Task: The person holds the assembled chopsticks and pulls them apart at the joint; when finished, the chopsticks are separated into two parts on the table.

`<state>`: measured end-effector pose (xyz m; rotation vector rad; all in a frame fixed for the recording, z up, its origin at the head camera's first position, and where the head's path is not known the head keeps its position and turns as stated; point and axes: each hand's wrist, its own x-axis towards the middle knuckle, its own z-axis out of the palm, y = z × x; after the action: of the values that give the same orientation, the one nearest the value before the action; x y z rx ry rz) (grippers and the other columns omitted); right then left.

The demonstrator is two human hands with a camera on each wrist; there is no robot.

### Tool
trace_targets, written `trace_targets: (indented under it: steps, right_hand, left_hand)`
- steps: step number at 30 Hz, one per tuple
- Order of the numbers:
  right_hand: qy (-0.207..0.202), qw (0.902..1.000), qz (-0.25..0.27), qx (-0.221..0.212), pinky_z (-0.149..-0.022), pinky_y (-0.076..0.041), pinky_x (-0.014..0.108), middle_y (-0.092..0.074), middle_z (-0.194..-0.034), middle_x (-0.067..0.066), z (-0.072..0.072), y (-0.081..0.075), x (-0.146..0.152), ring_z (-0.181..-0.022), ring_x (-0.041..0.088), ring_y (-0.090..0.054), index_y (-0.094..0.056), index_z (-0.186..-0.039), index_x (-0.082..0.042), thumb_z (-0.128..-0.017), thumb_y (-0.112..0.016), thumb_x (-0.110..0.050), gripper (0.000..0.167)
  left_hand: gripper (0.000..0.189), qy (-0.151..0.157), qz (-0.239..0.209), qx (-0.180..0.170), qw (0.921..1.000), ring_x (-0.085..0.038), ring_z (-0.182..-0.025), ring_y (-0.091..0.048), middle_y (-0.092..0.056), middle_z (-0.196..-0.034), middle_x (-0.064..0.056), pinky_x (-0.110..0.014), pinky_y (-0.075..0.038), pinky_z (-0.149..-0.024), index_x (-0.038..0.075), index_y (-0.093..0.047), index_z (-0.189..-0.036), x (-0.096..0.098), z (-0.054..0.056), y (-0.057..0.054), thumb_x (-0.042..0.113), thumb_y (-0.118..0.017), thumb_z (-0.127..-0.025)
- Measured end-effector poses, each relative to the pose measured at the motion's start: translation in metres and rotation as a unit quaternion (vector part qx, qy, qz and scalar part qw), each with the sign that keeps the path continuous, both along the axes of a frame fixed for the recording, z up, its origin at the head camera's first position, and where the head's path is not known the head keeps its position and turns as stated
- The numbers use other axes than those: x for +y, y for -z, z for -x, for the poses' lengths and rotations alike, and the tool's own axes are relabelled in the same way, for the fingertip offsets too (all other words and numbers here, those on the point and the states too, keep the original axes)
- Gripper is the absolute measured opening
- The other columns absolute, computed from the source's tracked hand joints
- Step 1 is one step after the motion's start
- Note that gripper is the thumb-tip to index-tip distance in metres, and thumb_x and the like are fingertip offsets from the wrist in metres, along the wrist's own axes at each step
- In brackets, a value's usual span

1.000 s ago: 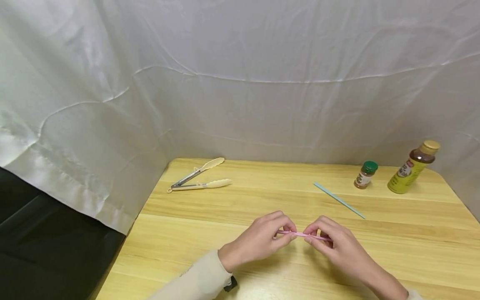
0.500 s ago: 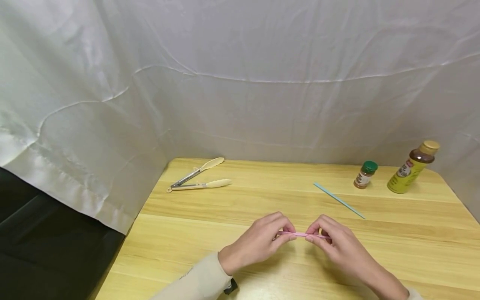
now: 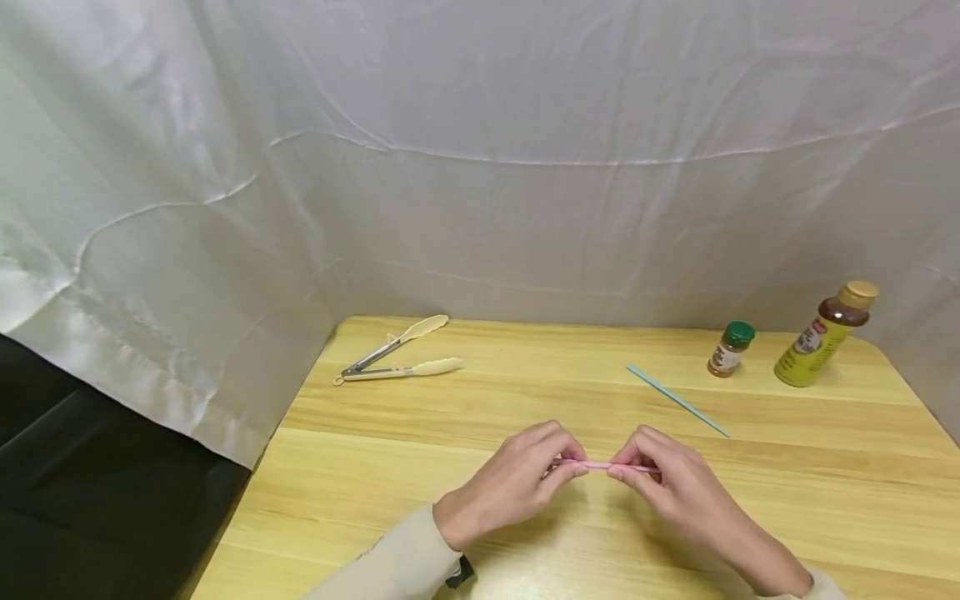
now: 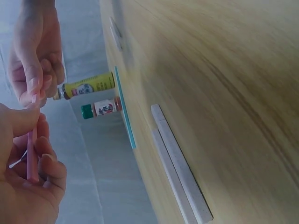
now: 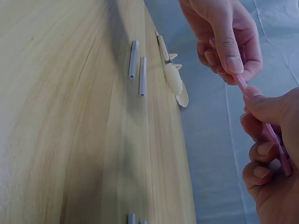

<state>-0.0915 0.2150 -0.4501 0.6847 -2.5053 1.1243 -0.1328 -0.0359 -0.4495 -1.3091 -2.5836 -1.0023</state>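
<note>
A thin pink stick (image 3: 597,465) is held level above the wooden table between both hands. My left hand (image 3: 517,475) pinches it near one end between thumb and fingers; my right hand (image 3: 675,483) pinches the other side. Only a short middle stretch shows between the fingertips in the head view. In the left wrist view the pink stick (image 4: 32,158) runs down across the left palm. The right wrist view has its other part, a straight pink length (image 5: 278,149), lying along the curled fingers of the right hand. A similar blue stick (image 3: 678,401) lies flat beyond the right hand.
Open tongs (image 3: 401,354) lie at the back left. At the back right stand a green-capped spice jar (image 3: 727,350) and a yellow-labelled bottle (image 3: 821,340). Pale bars (image 4: 180,163) show over the tabletop in the wrist views. A grey cloth (image 3: 525,225) hangs behind the table.
Both hands have risen very slightly with the pink stick, and the left hand has shifted a little to the left. Both keep their pinch. The other things have stayed put.
</note>
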Motion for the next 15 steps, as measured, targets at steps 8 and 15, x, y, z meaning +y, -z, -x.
trace_targets:
  steps: [8,15]
  right_hand:
    - [-0.002,0.9998,-0.008,0.017,-0.06,-0.048,0.019,-0.057,-0.084,-0.024,0.0006,0.0005,0.0001,-0.072,-0.007,-0.048,-0.074,-0.092,-0.029,-0.091,-0.086,-0.005,0.027]
    - [-0.013,0.999,-0.002,0.042,-0.058,-0.045,0.018,-0.055,-0.083,-0.024,0.0,-0.002,0.0005,-0.07,-0.007,-0.046,-0.072,-0.091,-0.029,-0.088,-0.085,0.0,0.031]
  left_hand:
    - [0.013,0.001,-0.008,-0.004,1.0,-0.001,-0.089,-0.056,-0.069,-0.105,0.003,-0.004,-0.045,-0.077,0.013,-0.071,-0.114,-0.0012,-0.0003,-0.0018,0.025,-0.068,-0.109]
    - [0.012,0.002,-0.011,-0.003,0.9999,0.0,-0.087,-0.055,-0.068,-0.104,0.003,-0.004,-0.045,-0.076,0.012,-0.071,-0.113,-0.0012,-0.0018,-0.0058,0.023,-0.068,-0.109]
